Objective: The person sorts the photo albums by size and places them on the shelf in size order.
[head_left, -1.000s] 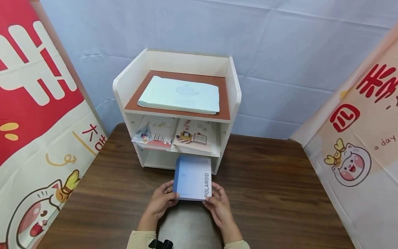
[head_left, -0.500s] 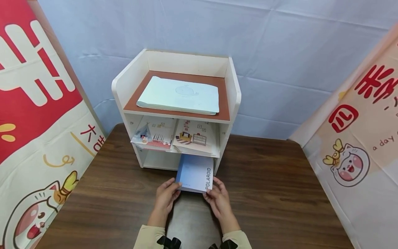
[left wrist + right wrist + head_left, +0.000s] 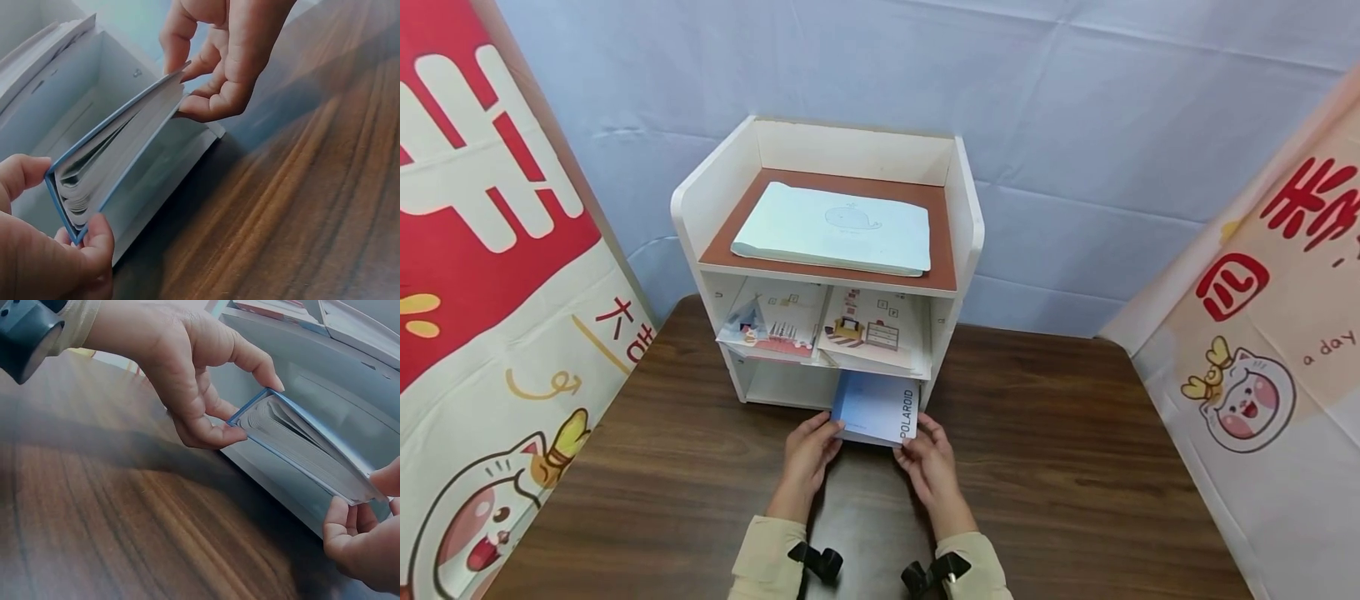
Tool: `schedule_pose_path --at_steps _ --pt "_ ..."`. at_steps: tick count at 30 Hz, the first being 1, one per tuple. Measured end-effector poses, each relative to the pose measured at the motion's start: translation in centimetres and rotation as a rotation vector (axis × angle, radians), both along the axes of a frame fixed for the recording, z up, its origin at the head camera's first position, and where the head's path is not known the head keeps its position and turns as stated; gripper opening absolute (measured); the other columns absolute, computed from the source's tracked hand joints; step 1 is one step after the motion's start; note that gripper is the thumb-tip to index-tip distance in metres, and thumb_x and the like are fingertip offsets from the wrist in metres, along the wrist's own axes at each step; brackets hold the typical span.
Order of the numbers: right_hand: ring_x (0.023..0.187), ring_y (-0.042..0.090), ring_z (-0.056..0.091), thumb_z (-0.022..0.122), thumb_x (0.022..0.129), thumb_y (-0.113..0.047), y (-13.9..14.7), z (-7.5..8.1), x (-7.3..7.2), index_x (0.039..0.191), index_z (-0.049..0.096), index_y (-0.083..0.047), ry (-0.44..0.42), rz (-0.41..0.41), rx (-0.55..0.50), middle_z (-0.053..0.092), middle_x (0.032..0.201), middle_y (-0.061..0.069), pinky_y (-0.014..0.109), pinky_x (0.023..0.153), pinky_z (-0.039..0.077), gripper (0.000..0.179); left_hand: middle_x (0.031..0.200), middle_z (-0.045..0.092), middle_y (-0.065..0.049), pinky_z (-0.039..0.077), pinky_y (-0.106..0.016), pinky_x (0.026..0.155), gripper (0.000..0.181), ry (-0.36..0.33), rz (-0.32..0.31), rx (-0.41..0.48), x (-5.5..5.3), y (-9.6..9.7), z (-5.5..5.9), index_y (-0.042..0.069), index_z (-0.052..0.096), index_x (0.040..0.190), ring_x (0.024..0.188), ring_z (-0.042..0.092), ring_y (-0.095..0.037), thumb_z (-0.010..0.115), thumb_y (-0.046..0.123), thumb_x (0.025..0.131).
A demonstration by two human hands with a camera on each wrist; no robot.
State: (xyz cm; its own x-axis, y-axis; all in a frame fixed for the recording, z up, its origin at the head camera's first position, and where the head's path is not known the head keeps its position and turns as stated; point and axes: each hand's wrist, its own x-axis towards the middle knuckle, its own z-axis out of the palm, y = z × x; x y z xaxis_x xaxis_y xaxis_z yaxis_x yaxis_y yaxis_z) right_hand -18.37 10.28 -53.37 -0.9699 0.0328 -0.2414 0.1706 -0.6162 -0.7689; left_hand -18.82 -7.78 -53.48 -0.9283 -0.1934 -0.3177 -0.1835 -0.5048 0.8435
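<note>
A blue-and-white photo album (image 3: 874, 408) lettered POLAROID is held level in both hands, its far part inside the bottom compartment of a white shelf unit (image 3: 958, 242). My left hand (image 3: 808, 454) pinches the spine corner, thumb above and fingers below. At the opposite near corner, my right hand (image 3: 931, 467) pinches the covers the same way. In the left wrist view the album's page edges (image 3: 94, 187) face me, slightly fanned between the covers. From the right wrist view, the album (image 3: 300, 440) appears raised above the compartment floor. Its far end is hidden under the middle shelf.
Two illustrated booklets (image 3: 872, 329) lie side by side on the middle shelf, overhanging its front a little. On the brown top lies a pale sketch pad (image 3: 835, 229) with a whale drawing. The unit stands on a dark wooden table (image 3: 1045, 433) before a pale blue cloth (image 3: 1112, 167).
Both hands have moved forward and slightly right with the album, so more of it is inside the bottom compartment. The grips look the same.
</note>
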Motion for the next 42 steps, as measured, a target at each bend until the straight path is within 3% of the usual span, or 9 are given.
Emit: schedule_pose_path --at_steps 11,15,21,24,35,42 --pt "0.068 0.016 0.05 0.042 0.081 0.017 -0.9 -0.1 -1.4 0.123 0.034 0.004 -0.042 -0.111 0.009 0.049 0.102 0.013 0.029 0.065 0.045 0.044 0.092 0.055 -0.009 0.05 -0.027 0.067 0.053 -0.002 -0.005 0.057 -1.8 -0.1 -0.7 -0.017 0.037 0.129 0.07 0.054 -0.011 0.061 -0.003 0.084" --pt "0.066 0.015 0.05 0.043 0.083 0.015 -1.1 -0.3 -1.8 0.123 0.036 0.008 -0.074 -0.173 0.041 0.048 0.104 0.016 0.026 0.062 0.046 0.042 0.094 0.054 -0.009 0.05 -0.028 0.069 0.056 -0.007 -0.007 0.084 -1.9 0.1 -1.0 -0.017 0.035 0.131 0.072 0.054 -0.012 0.062 -0.003 0.084" --pt "0.066 0.014 0.051 0.044 0.084 0.013 -1.1 -0.6 -1.9 0.123 0.039 0.013 -0.123 -0.241 0.042 0.053 0.098 0.015 0.024 0.061 0.047 0.04 0.077 0.06 -0.003 0.048 -0.023 0.053 0.055 -0.085 0.042 -0.063 -1.7 0.6 -1.2 -0.01 0.049 0.121 0.064 0.054 -0.012 0.076 0.008 0.077" --pt "0.069 0.015 0.05 0.043 0.085 0.012 -1.1 -0.7 -2.1 0.123 0.039 0.014 -0.129 -0.245 0.028 0.053 0.096 0.014 0.025 0.064 0.048 0.039 0.073 0.062 -0.001 0.046 -0.021 0.047 0.053 -0.1 0.066 -0.121 -1.9 0.5 -1.3 -0.009 0.053 0.114 0.06 0.055 -0.011 0.079 0.012 0.073" --pt "0.072 0.015 0.05 0.044 0.085 0.012 -1.8 -0.6 -3.0 0.118 0.043 0.014 -0.137 -0.337 0.008 0.053 0.092 0.014 0.03 0.072 0.047 0.032 0.078 0.061 -0.008 0.052 -0.027 0.053 0.051 -0.099 0.157 -0.056 -3.1 1.3 -0.9 -0.01 0.052 0.112 0.061 0.057 -0.015 0.08 0.006 0.072" --pt "0.081 0.019 0.049 0.04 0.085 0.016 -2.0 -1.1 -3.4 0.12 0.039 0.018 -0.148 -0.337 0.037 0.046 0.107 0.021 0.043 0.091 0.04 0.036 0.085 0.06 -0.012 0.054 -0.035 0.061 0.051 -0.079 0.186 -0.065 -3.3 1.6 -1.5 -0.012 0.051 0.111 0.067 0.06 -0.017 0.079 0.002 0.072"
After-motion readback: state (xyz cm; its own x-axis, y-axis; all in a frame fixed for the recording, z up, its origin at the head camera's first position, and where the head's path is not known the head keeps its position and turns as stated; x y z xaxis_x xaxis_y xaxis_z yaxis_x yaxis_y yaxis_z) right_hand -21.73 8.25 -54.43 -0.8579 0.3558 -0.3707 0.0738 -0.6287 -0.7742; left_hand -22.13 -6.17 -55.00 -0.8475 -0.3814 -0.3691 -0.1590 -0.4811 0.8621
